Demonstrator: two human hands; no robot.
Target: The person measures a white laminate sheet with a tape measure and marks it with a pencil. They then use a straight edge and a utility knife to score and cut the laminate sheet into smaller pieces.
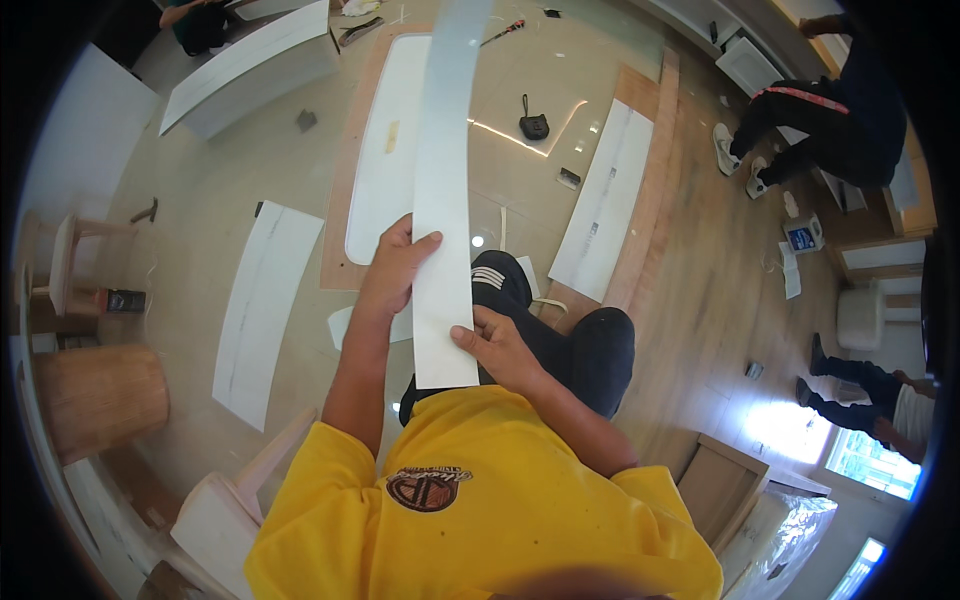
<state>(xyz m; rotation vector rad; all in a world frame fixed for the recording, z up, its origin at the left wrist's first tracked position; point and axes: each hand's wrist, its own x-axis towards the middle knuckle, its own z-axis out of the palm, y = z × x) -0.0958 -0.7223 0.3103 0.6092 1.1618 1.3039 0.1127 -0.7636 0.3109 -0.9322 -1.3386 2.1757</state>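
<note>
A long white strip (444, 170) runs upright through the middle of the view, from above my lap to the top edge, its far part pale grey. My left hand (395, 260) grips its left edge, thumb on the face. Lower down, my right hand (495, 350) holds the right edge, thumb on the face and fingers mostly hidden behind it. Beyond my hands a white rounded-corner panel (378, 200) lies on a wooden board (340, 255). My bent, dark-trousered legs are beneath the strip.
White boards (255, 300) (600, 200) flank me; another (245, 65) stands back left. A black tape measure (533, 127) and hammer (147, 212) lie on the floor. Stools (62, 260) stand left. Co-workers are at the top left (190, 30), top right (850, 130) and right (860, 400).
</note>
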